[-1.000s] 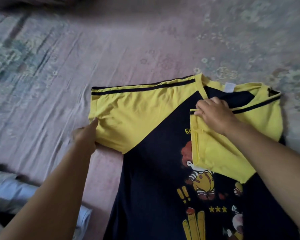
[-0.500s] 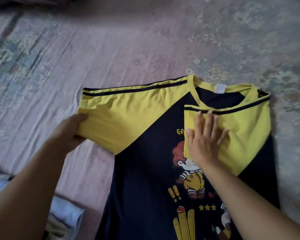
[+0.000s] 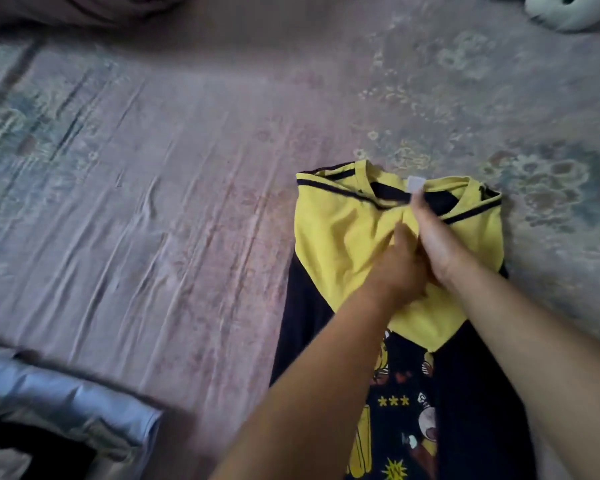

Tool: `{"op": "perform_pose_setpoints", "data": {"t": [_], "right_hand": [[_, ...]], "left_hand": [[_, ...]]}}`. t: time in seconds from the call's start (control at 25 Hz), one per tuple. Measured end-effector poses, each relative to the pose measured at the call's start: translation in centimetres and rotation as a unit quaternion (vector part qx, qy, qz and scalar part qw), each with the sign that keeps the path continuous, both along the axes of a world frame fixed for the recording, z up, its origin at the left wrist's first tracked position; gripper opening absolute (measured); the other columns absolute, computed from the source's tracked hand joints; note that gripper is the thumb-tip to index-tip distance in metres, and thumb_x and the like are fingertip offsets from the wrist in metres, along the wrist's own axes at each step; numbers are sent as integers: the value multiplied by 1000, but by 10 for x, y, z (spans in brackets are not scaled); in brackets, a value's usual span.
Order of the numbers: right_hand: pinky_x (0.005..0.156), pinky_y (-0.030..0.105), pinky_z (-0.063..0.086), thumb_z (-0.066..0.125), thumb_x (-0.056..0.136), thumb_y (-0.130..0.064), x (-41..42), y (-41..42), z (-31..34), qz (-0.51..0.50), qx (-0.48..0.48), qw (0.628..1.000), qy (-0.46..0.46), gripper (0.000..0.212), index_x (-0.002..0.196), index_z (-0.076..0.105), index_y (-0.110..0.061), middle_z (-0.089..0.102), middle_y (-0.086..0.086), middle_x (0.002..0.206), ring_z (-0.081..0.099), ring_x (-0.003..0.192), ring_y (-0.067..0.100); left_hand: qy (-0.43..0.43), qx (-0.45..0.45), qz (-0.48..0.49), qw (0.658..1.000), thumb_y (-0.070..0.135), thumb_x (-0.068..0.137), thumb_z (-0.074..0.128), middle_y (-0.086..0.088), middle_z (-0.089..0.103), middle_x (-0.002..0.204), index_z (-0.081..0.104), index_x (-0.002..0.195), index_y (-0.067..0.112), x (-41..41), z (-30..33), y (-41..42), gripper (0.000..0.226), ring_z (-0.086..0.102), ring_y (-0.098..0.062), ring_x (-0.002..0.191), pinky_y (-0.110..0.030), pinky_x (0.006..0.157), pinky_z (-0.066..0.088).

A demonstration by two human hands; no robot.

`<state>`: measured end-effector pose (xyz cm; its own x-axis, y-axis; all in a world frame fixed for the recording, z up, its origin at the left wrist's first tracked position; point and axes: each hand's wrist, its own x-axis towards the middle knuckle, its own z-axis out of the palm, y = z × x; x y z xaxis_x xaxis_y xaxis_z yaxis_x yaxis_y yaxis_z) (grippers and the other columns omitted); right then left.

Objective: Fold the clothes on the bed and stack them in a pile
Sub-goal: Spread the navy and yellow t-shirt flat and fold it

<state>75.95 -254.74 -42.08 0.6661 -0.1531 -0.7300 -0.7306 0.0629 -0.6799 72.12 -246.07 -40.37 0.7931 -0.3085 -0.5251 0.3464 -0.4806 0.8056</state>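
Note:
A black T-shirt (image 3: 471,403) with yellow sleeves and a cartoon print lies face up on the bed sheet (image 3: 174,216), right of centre, collar away from me. Both yellow sleeves are folded in over the chest and meet in the middle. My left hand (image 3: 395,268) lies on the left sleeve (image 3: 336,237) and pinches its bunched edge at the middle. Right beside it, touching it, my right hand (image 3: 433,237) presses flat on the right sleeve (image 3: 482,237), fingers stretched toward the collar label. My forearms hide part of the print.
A folded pale blue garment (image 3: 66,407) lies at the lower left with something dark (image 3: 49,452) beneath it. A white object (image 3: 568,8) sits at the top right corner and bedding (image 3: 84,8) at the top left. Wrinkled sheet spreads to the left.
My left hand has carried the left sleeve rightward and folded it over the chest. My right hand slid up toward the collar. The camera view shifted left.

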Motion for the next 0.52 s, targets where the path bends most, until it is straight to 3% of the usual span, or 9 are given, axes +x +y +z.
{"op": "perform_pose_setpoints", "data": {"t": [0.04, 0.12, 0.24, 0.32, 0.36, 0.44, 0.52], "right_hand": [[99, 35, 44, 52, 85, -62, -1, -2, -8, 3, -38, 999, 4, 56, 119, 60, -19, 62, -2, 115, 58, 107, 17], [97, 41, 48, 64, 82, -54, 0, -2, -27, -37, -80, 996, 6, 54, 118, 62, -14, 65, 4, 116, 62, 104, 23], [86, 32, 46, 57, 91, -39, 9, -2, -28, -19, -254, 964, -80, 38, 111, 60, -7, 64, 4, 105, 60, 100, 25], [75, 31, 38, 48, 97, -32, 15, -5, -21, -3, -341, 929, -143, 29, 103, 56, -6, 59, 4, 94, 55, 96, 26], [79, 33, 38, 45, 99, -31, 17, -8, -23, 13, -367, 920, -134, 31, 111, 55, -5, 60, 8, 103, 54, 103, 29], [95, 38, 38, 45, 99, -32, 14, -13, -30, 85, -388, 917, -45, 45, 134, 43, -5, 49, 15, 135, 46, 123, 34], [96, 42, 40, 49, 96, -36, 1, -12, -36, 94, -357, 929, 8, 54, 138, 32, -5, 45, 16, 139, 45, 124, 37]], "left_hand": [[-7, -2, -14, 1000, 14, 93, 44, -24, 48, 132, 11, 150, 12, -11, -9, -1, 65, 52, -36, 113, -42, 89, 47], [-111, 29, -12, 993, 16, 90, 48, -19, 43, 134, 16, 150, 13, -41, -21, 19, 68, 46, -32, 120, -44, 97, 44], [-339, 206, -19, 918, 31, 81, 50, -12, 47, 138, 28, 146, 8, -95, -55, 67, 72, 43, -29, 127, -48, 106, 38], [-347, 291, -66, 889, 45, 82, 46, -8, 33, 151, 26, 148, 13, -120, -78, 90, 77, 28, -30, 139, -55, 112, 24], [-348, 310, -91, 880, 49, 83, 44, -8, 27, 154, 25, 149, 15, -128, -88, 98, 77, 23, -30, 142, -56, 114, 21], [-360, 319, -118, 869, 46, 84, 43, -9, 21, 156, 24, 149, 14, -139, -100, 102, 75, 17, -29, 144, -53, 112, 18], [-363, 324, -111, 867, 41, 84, 44, -12, 23, 155, 25, 149, 10, -150, -103, 102, 74, 16, -28, 144, -49, 111, 17]]}}
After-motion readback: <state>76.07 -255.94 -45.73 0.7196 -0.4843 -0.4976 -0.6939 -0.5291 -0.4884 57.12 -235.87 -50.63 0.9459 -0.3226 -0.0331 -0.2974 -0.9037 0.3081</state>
